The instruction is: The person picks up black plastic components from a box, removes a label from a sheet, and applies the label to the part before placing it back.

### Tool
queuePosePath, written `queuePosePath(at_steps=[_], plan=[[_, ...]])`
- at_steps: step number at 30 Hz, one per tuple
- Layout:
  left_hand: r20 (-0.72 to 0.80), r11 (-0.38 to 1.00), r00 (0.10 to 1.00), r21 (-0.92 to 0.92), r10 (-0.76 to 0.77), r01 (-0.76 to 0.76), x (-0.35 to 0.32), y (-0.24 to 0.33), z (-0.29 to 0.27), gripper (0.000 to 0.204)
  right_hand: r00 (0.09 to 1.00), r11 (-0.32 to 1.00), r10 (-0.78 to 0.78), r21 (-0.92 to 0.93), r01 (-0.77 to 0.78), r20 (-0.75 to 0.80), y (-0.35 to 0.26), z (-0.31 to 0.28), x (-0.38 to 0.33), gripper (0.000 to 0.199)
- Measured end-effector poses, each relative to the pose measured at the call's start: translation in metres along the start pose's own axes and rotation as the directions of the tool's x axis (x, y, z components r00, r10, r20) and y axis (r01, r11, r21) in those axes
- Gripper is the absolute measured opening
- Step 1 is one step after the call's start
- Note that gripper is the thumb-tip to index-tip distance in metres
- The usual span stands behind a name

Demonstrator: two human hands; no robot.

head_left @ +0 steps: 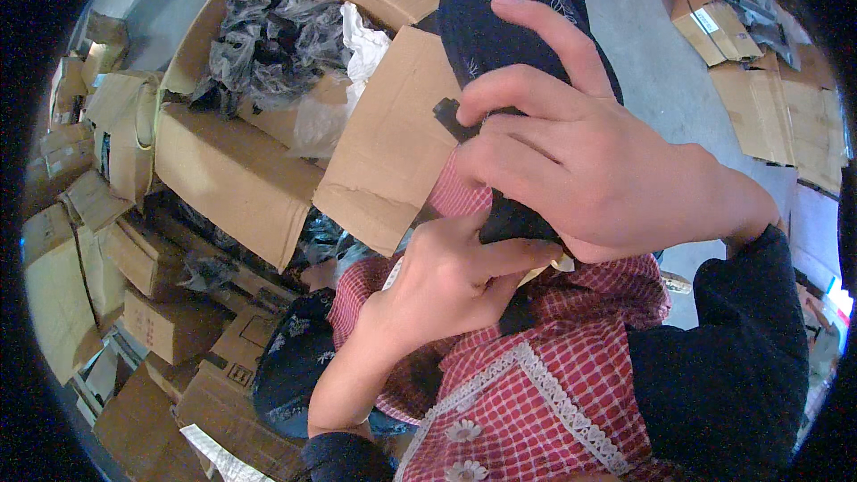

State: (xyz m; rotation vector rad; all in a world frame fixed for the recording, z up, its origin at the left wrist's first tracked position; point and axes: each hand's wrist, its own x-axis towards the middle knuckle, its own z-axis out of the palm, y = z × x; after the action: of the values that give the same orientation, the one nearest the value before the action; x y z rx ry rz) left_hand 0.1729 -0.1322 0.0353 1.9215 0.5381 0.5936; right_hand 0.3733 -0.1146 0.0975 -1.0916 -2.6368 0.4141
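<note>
My right hand is closed around a dark black object, with the index finger raised off it. A small blocky black end sticks out beyond the fingers; the palm hides most of the rest, so its kind cannot be made out. Lower down, my left hand is closed at the near end of the same object, fingers bent under it. Beside its fingertips a small pale, yellowish bit shows. Both hands are above my lap, over a red checked apron with white lace trim.
An open cardboard box stands ahead to the left, holding crumpled dark plastic bags and white wrapping. More cartons are piled at left. Flattened cardboard lies at right. My embroidered navy trouser leg shows beyond the hands.
</note>
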Motion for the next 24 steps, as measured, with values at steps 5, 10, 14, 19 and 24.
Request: queuePosePath(at_steps=[5, 10, 14, 19, 24], plan=[[0.016, 1.0, 1.0, -0.007, -0.009, 0.009, -0.002, -0.001, 0.005, 0.021, 0.987, 0.964, 0.12, -0.226, -0.141, -0.105, 0.02, 0.002, 0.007, 0.054], [0.028, 0.998, 0.999, 0.057, 0.027, -0.029, -0.002, -0.001, 0.006, 0.021, 0.981, 0.998, -0.03, -0.051, 0.02, -0.194, 0.042, 0.008, 0.014, 0.059], [0.008, 0.992, 0.994, -0.06, -0.11, 0.111, -0.006, -0.004, 0.01, 0.018, 0.972, 0.987, 0.068, -0.126, -0.098, -0.224, 0.046, 0.017, 0.014, 0.059], [-0.079, 0.933, 0.958, -0.262, -0.275, 0.246, -0.004, -0.002, -0.011, 0.01, 0.901, 0.82, 0.423, 0.461, -0.338, -0.092, 0.052, -0.013, -0.001, 0.041], [-0.241, 0.89, 0.886, -0.338, -0.396, 0.306, -0.007, 0.003, -0.031, 0.012, 0.901, 0.667, 0.397, 0.62, -0.414, 0.174, 0.041, 0.004, -0.023, 0.051]])
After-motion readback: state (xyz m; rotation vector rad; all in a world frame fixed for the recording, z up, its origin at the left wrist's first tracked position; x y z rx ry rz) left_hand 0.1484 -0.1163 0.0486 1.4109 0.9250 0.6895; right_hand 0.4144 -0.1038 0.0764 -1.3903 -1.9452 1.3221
